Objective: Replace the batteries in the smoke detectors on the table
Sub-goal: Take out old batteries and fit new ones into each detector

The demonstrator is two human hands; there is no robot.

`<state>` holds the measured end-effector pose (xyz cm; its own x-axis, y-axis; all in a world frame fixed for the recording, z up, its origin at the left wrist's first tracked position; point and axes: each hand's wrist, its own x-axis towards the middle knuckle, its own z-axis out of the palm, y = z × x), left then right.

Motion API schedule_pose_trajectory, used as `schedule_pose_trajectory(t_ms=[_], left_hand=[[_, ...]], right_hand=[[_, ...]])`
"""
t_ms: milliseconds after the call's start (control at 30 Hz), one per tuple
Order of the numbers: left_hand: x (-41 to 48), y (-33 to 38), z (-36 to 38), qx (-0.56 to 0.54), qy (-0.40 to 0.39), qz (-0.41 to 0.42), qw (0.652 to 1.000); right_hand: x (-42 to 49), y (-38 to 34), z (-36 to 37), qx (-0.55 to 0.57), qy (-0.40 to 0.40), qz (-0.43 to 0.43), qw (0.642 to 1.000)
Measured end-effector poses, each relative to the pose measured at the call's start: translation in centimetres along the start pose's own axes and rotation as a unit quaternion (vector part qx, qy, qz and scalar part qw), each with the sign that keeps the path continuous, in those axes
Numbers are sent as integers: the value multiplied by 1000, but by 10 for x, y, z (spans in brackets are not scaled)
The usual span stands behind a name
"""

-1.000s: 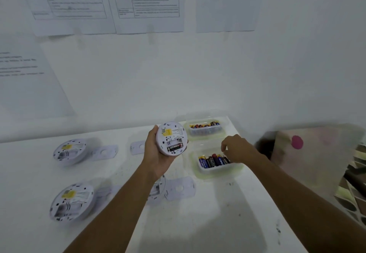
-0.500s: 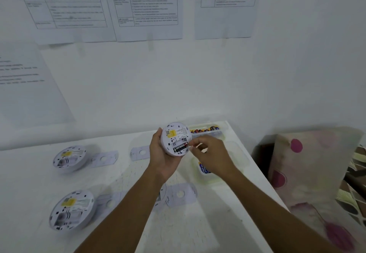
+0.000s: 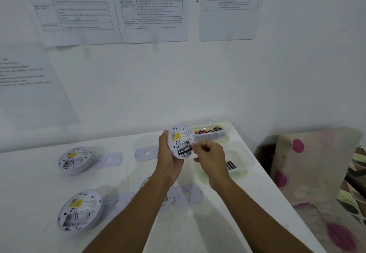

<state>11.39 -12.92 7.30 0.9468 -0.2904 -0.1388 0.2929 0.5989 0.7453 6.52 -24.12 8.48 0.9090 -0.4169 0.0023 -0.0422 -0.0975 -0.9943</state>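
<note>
My left hand [image 3: 168,161] holds a round white smoke detector [image 3: 180,139] upright over the table, its back toward me. A black Eveready battery [image 3: 185,150] sits in its lower slot. My right hand [image 3: 211,154] pinches a second dark battery [image 3: 202,149] at the detector's right edge. Two more detectors lie back-up on the table, one at the far left [image 3: 74,160] and one at the near left [image 3: 79,210]. A fourth detector [image 3: 146,183] is mostly hidden under my left forearm.
Two clear trays with batteries stand on the table's right side, the far tray [image 3: 225,133] and the near tray [image 3: 247,161]. Flat white mounting plates [image 3: 108,160] lie beside the detectors. The table edge [image 3: 263,183] runs along the right. A spotted cushion [image 3: 309,165] leans beyond it.
My right hand came from the near battery tray to the held detector with a battery pinched in its fingers. The left hand keeps the detector in about the same place.
</note>
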Motion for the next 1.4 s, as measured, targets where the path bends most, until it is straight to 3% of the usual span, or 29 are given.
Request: schedule_pose_trajectory(t_ms=[233,333,400,500,600,700,833,1000,1233,1400], left_hand=[[0,-3,1,-20,-10,-23,1000],[1,1,-3,-51,-11,-23,998],[1,1,-8,-69,-13,-32,997],[4,-4,-13,-76,6,-47,996],[6,-7,-12,-80,12,-45,996],[7,-6,-7,-77,8,-41,996],[8,-8,-10,-83,9,-47,995],[8,-8,-15,-90,10,-40,995],[0,8,-16,-80,-23,-33,996],[-10,31,-29,-31,-10,-21,999]], right_hand=[[8,-9,-11,-41,-7,-83,996],[36,-14,-53,-148,-27,-103,983],[57,-12,-86,-326,-59,-104,938],[76,0,-114,-535,-108,-84,833],[80,6,-115,-608,-130,-84,779],[81,8,-109,-636,-131,-98,754],[82,12,-109,-621,-130,-89,768],[86,13,-112,-543,-128,-74,827],[56,-12,-63,-273,-143,-130,942],[37,-16,-5,-108,-174,-71,976]])
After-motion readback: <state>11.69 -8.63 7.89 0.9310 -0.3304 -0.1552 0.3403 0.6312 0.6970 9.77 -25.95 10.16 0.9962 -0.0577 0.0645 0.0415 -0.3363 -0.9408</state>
